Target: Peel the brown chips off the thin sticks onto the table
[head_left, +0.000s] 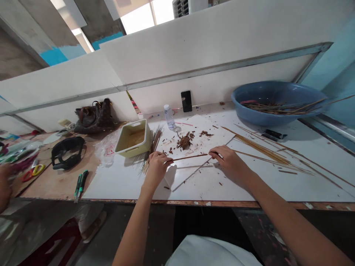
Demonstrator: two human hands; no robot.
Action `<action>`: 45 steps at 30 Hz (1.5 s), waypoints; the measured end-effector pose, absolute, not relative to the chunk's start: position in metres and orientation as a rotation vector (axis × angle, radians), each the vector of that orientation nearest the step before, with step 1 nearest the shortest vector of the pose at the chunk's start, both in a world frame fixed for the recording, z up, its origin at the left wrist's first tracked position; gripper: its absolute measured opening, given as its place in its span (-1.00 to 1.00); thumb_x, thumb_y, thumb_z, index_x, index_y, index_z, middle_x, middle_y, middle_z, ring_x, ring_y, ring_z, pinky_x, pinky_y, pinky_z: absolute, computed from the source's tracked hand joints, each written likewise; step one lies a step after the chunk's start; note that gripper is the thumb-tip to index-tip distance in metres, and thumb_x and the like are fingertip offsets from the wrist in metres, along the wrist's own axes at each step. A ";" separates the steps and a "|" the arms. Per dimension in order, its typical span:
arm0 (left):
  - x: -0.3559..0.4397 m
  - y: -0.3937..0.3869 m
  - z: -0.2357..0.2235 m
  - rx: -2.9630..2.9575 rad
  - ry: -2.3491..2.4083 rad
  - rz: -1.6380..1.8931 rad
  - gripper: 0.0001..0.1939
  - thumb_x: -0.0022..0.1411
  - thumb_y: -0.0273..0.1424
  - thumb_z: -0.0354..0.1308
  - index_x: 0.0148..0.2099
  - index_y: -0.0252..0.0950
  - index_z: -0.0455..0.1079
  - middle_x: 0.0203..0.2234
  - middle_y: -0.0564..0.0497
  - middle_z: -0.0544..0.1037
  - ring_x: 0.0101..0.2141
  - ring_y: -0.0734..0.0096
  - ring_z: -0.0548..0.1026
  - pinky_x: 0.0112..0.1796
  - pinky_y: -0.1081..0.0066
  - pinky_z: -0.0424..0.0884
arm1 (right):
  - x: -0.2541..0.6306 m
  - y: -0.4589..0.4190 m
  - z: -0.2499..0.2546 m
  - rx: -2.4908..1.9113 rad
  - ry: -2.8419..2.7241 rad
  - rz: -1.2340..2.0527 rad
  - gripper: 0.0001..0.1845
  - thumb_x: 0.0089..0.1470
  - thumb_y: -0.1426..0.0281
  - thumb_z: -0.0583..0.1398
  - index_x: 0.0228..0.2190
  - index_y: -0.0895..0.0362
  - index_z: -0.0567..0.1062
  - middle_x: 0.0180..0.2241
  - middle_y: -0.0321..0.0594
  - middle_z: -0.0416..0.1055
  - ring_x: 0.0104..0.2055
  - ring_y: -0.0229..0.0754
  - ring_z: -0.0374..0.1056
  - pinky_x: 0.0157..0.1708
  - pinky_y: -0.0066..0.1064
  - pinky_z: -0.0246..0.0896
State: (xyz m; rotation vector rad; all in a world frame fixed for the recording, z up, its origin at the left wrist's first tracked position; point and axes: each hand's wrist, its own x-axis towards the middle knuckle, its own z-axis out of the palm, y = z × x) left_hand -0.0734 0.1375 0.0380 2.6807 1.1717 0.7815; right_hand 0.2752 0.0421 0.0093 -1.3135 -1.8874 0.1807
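Note:
A thin brown stick stretches level between my two hands, a little above the white board. Its left end is pinched in the closed fingers of my left hand. At the other end, the fingers of my right hand close on the tip. Beyond the stick lies a crumbly brown lump with small bits scattered round it. A bundle of thin sticks lies beside my left hand, partly hidden by it. To the right of my right hand, long yellowish sticks are spread on the board.
A pale green tub with murky liquid stands at left; a clear bottle and a phone are behind. A blue basin holds more sticks. Cutters, scissors and a bag lie left, near another person's hand.

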 end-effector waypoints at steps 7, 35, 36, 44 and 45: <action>-0.076 0.130 0.040 2.698 1.213 0.882 -0.83 0.45 -0.41 0.39 0.04 -0.10 0.70 -0.23 -0.01 0.75 -0.10 0.11 0.58 0.12 0.01 0.29 | 0.276 0.042 0.010 -1.354 -1.886 0.189 -0.83 0.51 0.34 0.15 -0.16 -0.01 0.53 -0.29 -0.15 0.63 -0.22 0.08 0.53 -0.06 -0.03 0.40; -0.069 0.113 0.045 2.878 1.053 0.905 -0.85 0.55 -0.42 0.27 0.04 -0.15 0.67 -0.24 -0.02 0.76 -0.12 0.14 0.59 0.16 0.01 0.32 | 0.276 0.044 0.008 -1.341 -1.862 0.077 -0.79 0.54 0.32 0.12 -0.21 0.01 0.49 -0.27 -0.12 0.60 -0.21 0.05 0.47 -0.07 -0.05 0.31; -0.068 0.113 0.045 2.875 1.047 0.918 -0.85 0.56 -0.42 0.26 0.01 -0.15 0.67 -0.26 -0.01 0.75 -0.12 0.14 0.59 0.15 0.01 0.33 | 0.276 0.044 0.008 -1.342 -1.859 0.072 -0.79 0.54 0.32 0.12 -0.21 0.01 0.49 -0.27 -0.12 0.60 -0.21 0.04 0.47 -0.07 -0.05 0.31; -0.071 0.110 0.045 2.991 1.059 0.784 -0.74 0.56 -0.45 0.23 0.19 -0.11 0.61 -0.14 -0.06 0.77 -0.02 0.06 0.59 0.20 -0.05 0.34 | 0.276 0.044 0.006 -1.335 -1.848 0.061 -0.80 0.54 0.33 0.12 -0.21 0.00 0.47 -0.27 -0.14 0.59 -0.21 0.04 0.47 -0.06 -0.05 0.32; -0.070 0.110 0.045 3.011 1.044 0.770 -0.69 0.56 -0.45 0.23 0.25 -0.12 0.58 -0.06 -0.09 0.76 0.00 0.05 0.60 0.20 -0.04 0.36 | 0.276 0.044 0.006 -1.333 -1.843 0.058 -0.80 0.54 0.34 0.12 -0.21 0.00 0.47 -0.27 -0.14 0.59 -0.21 0.04 0.47 -0.06 -0.05 0.32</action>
